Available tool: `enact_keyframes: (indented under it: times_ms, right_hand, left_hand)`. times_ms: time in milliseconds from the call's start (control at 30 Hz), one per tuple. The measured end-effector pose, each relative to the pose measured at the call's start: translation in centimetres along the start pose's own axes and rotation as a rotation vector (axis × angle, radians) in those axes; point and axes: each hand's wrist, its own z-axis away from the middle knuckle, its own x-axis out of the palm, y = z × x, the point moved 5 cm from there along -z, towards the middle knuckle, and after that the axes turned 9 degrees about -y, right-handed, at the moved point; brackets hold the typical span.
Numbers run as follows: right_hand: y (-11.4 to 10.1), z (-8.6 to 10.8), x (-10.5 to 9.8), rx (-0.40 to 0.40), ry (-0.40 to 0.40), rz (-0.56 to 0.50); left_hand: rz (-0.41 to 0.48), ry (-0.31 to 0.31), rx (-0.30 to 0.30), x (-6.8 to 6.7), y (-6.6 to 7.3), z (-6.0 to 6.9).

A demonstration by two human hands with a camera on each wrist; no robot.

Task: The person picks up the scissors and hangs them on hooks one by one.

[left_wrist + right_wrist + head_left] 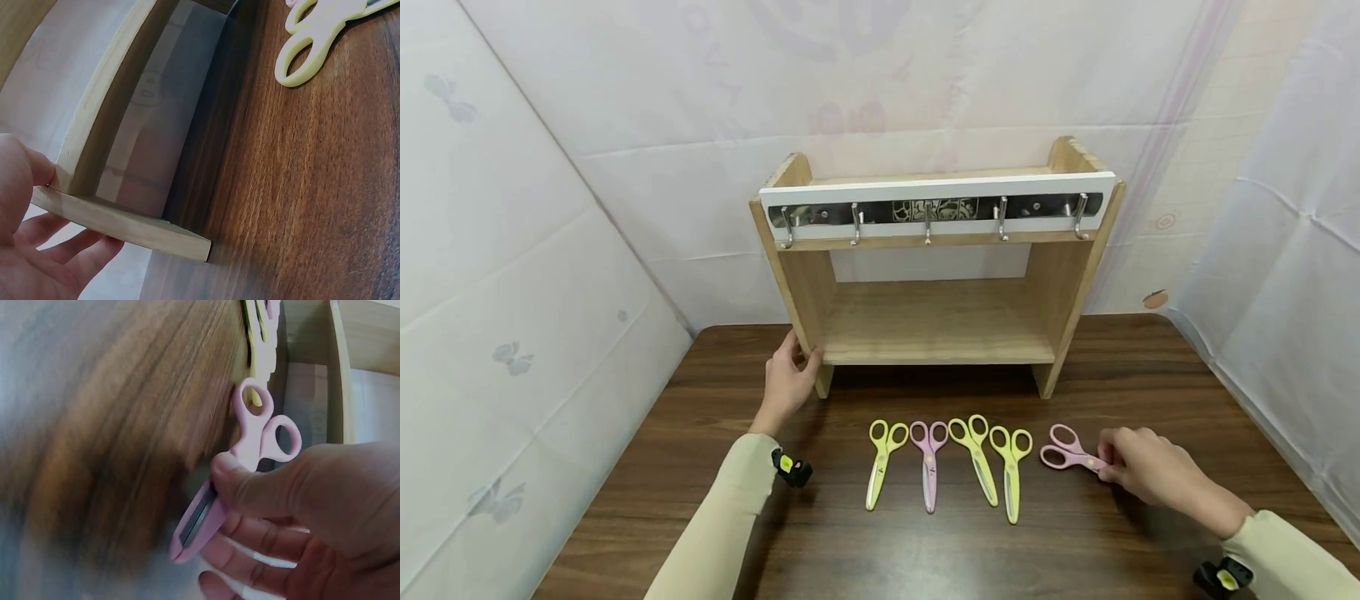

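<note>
My right hand [1153, 467] pinches pink scissors [1075, 454] by the blade part, thumb on top, at the right of the table. Their handle loops point left, toward the row; in the right wrist view the loops of these scissors [250, 434] stick out past the thumb. At the lower left edge of a wooden shelf [936, 325], my left hand [786, 379] grips the side panel [144, 228], thumb on the front and fingers behind. Between the hands lie yellow scissors [882, 462], pink scissors [929, 467] and more yellow scissors [979, 467], loops toward the shelf.
Across the shelf's upper front runs a white rail [842, 229] bearing several metal hooks [927, 225], with nothing hanging on them. Brown wood-grain table [700, 467] lies under everything. Pale printed cloth [662, 100] surrounds the table at the back and sides.
</note>
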Motion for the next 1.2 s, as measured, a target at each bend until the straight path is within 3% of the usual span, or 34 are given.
enact_keyframes:
  times_ms: [200,500,733,1033,1200]
  right_hand:
    - [-0.4,-0.1,-2.1,-0.095,0.076,0.086]
    - [-2.4,-0.5,-7.8,-0.199,0.204,0.174]
    - [-4.5,-0.6,-12.4,-0.313,0.436,0.228]
    - [-6.6,-1.1,-15.9,-0.428,0.685,0.165]
    - [-7.3,-1.0,-16.8,-0.424,0.789,0.071]
  left_hand:
    - [0.007,-0.008,0.001,0.1,-0.1,0.1]
    - [0.005,-0.009,-0.002,-0.1,-0.3,0.4]
    - [0.002,-0.011,-0.006,0.0,-0.5,0.1]
    - [0.012,-0.005,0.000,0.0,-0.1,0.1]
    - [-0.004,-0.008,0.004,0.0,-0.2,0.0]
